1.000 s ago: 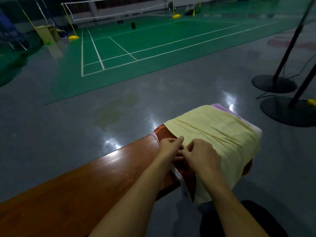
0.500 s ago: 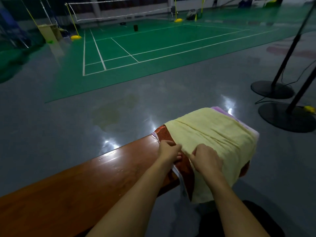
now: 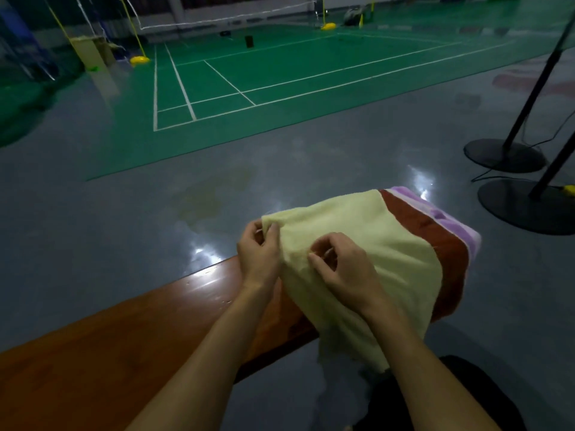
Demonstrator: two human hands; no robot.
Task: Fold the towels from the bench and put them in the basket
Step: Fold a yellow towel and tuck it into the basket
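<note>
Since a moment ago the yellow towel [image 3: 367, 244] has been pulled back, uncovering the brown towel [image 3: 435, 234] and purple towel [image 3: 448, 219] beneath it at the desk's [image 3: 124, 337] end. The left hand [image 3: 259, 256] pinches the yellow towel's corner; the right hand [image 3: 345, 269] grasps its edge just beside.

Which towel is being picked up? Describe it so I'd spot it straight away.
Find the wooden bench beside the green court; towels are stacked at its far end. The yellow towel lies on top, pinched by both hands, left hand and right hand. The brown and purple ones lie beneath.
</note>
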